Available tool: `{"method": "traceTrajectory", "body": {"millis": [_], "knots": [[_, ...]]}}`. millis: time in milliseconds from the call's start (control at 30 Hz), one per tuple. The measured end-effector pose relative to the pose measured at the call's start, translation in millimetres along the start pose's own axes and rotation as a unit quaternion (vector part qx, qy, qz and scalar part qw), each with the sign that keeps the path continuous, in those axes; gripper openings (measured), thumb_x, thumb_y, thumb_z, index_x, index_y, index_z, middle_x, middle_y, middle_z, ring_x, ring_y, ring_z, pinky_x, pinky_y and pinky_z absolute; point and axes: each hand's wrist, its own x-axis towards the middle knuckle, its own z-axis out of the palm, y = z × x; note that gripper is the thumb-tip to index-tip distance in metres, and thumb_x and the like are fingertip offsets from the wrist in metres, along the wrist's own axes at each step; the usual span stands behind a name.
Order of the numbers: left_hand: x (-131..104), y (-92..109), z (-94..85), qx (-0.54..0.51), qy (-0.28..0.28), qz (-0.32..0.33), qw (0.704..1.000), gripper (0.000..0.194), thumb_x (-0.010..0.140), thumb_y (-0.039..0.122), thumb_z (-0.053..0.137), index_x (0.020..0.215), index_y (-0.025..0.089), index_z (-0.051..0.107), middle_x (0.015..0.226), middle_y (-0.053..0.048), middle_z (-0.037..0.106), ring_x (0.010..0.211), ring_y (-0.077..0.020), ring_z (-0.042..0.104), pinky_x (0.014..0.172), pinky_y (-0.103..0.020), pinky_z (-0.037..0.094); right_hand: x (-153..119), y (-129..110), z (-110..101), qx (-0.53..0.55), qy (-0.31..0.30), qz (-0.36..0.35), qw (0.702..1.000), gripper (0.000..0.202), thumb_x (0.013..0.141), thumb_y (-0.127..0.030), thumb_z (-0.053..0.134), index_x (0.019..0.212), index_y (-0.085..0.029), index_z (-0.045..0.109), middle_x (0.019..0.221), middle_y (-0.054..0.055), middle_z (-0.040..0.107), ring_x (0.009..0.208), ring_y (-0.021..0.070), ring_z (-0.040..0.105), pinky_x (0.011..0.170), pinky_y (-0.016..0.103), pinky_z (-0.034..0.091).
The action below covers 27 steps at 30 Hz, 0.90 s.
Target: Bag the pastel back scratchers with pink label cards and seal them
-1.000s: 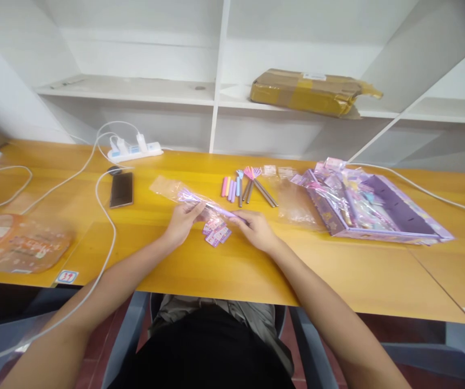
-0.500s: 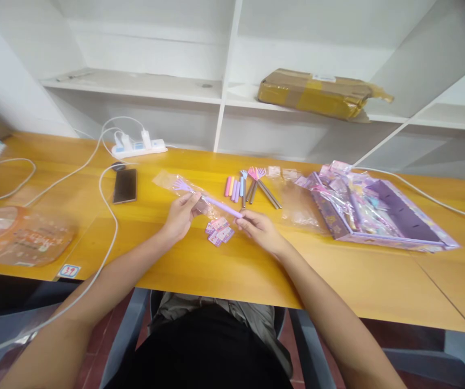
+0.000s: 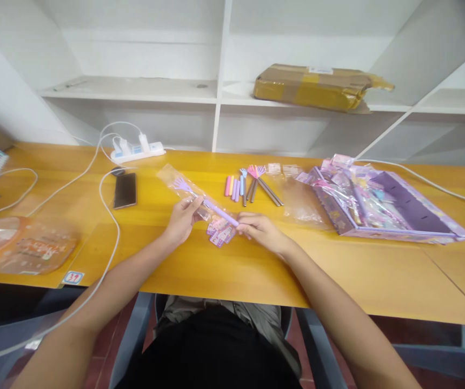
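Note:
A purple back scratcher with a hand-shaped head lies slantwise between my hands, its head and upper shaft inside a clear plastic bag. My left hand is closed around the bag and the shaft at about mid-length. With thumb and fingers, my right hand pinches the handle's lower end, which sticks out of the bag. Small purple-and-pink printed cards lie on the table just under the handle. Beyond my right hand are several loose scratcher heads on metal shafts and short coloured handles.
To the right, a purple box holds bagged pieces, with clear bags beside it. A phone, power strip, white cable and orange package are on the left. A taped carton sits on the shelf.
The back scratcher now reaches slightly further into the bag, and its handle end has tipped a little lower. Both hands keep their grip. The whole view has shifted slightly.

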Motion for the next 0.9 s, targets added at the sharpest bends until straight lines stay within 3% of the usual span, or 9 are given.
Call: {"method": "traceTrajectory", "body": {"millis": [167, 367, 567, 700, 800, 900], "knots": [[-4, -1, 2.5, 0.019, -0.019, -0.007, 1.0, 0.05, 0.074, 0.059, 0.095, 0.083, 0.015, 0.073, 0.069, 0.0, 0.07, 0.059, -0.0108, 0.064, 0.057, -0.023, 0.053, 3, 4, 1, -0.041, -0.002, -0.025, 0.999, 0.049, 0.103, -0.066, 0.063, 0.098, -0.02, 0.08, 0.093, 0.007, 0.075, 0.084, 0.0206, 0.068, 0.079, 0.033, 0.053], [-9, -3, 5.4, 0.059, -0.042, -0.01, 0.997, 0.051, 0.077, 0.06, 0.092, 0.091, 0.013, 0.075, 0.077, -0.002, 0.073, 0.065, -0.0123, 0.066, 0.059, -0.023, 0.056, 3, 8, 5, -0.054, 0.002, -0.017, 0.998, 0.053, 0.103, -0.068, 0.06, 0.098, -0.018, 0.077, 0.09, 0.006, 0.071, 0.081, 0.0188, 0.064, 0.076, 0.03, 0.048], [-21, -20, 10.5, 0.138, -0.147, -0.077, 0.976, 0.054, 0.078, 0.06, 0.09, 0.095, 0.011, 0.077, 0.08, -0.008, 0.078, 0.065, -0.0178, 0.071, 0.062, -0.03, 0.059, 4, 13, 10, -0.081, -0.002, -0.021, 0.996, 0.048, 0.104, -0.064, 0.063, 0.093, -0.018, 0.073, 0.083, 0.003, 0.065, 0.073, 0.0167, 0.057, 0.07, 0.029, 0.043], [-19, -23, 9.0, 0.146, -0.124, -0.059, 0.98, 0.053, 0.079, 0.06, 0.09, 0.094, 0.011, 0.077, 0.081, -0.008, 0.078, 0.065, -0.0167, 0.069, 0.062, -0.028, 0.056, 3, 12, 12, -0.065, -0.001, -0.015, 0.998, 0.046, 0.105, -0.062, 0.061, 0.095, -0.019, 0.071, 0.084, 0.002, 0.064, 0.073, 0.0161, 0.056, 0.071, 0.03, 0.044], [-14, -21, 6.2, 0.134, -0.084, -0.032, 0.987, 0.052, 0.079, 0.06, 0.089, 0.092, 0.011, 0.077, 0.077, -0.005, 0.075, 0.064, -0.0146, 0.065, 0.06, -0.026, 0.052, 1, 12, 12, 0.012, 0.008, 0.002, 1.0, 0.047, 0.094, -0.06, 0.079, 0.118, -0.021, 0.068, 0.088, -0.001, 0.064, 0.07, 0.0145, 0.055, 0.067, 0.028, 0.046], [-12, -18, 5.0, 0.117, -0.078, -0.029, 0.99, 0.053, 0.08, 0.062, 0.088, 0.092, 0.011, 0.077, 0.076, -0.005, 0.074, 0.062, -0.0137, 0.063, 0.057, -0.025, 0.049, -2, 12, 10, 0.067, 0.028, -0.011, 0.997, 0.078, 0.074, -0.051, 0.099, 0.136, -0.026, 0.058, 0.094, -0.004, 0.06, 0.067, 0.0119, 0.053, 0.062, 0.026, 0.046]]}}
